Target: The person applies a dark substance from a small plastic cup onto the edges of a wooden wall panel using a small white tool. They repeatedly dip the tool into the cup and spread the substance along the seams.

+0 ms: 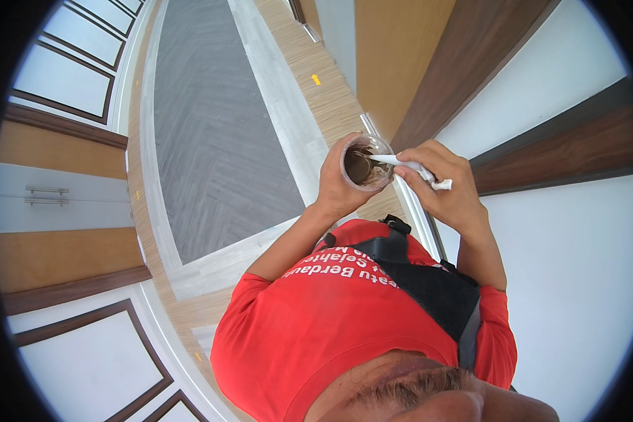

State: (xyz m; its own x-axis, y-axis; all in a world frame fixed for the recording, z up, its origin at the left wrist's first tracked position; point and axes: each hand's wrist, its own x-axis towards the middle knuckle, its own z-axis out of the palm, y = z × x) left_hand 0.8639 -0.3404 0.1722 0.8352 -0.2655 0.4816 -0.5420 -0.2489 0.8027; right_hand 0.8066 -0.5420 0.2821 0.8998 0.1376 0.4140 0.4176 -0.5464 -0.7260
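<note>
My left hand (336, 184) is wrapped round a see-through plastic cup (389, 149), held up in front of my chest. Dark brown stuff (359, 166) lies inside the cup, with some green and pale bits along its right side; I cannot make out what it is. Between the thumb and fingers of my right hand (444, 181) is a slim white tool (394, 161). Its narrow end reaches over the rim into the cup, while the other end sticks out past my thumb. Its exact kind does not show.
Ahead runs a floor of grey herringbone panels (218, 126) with pale, wood-coloured borders, where a yellow arrow (316, 79) is stuck. White and brown panelled walls and a cabinet (56, 197) with metal handles line the left. Close on my right stands a white wall (563, 281) with brown trim.
</note>
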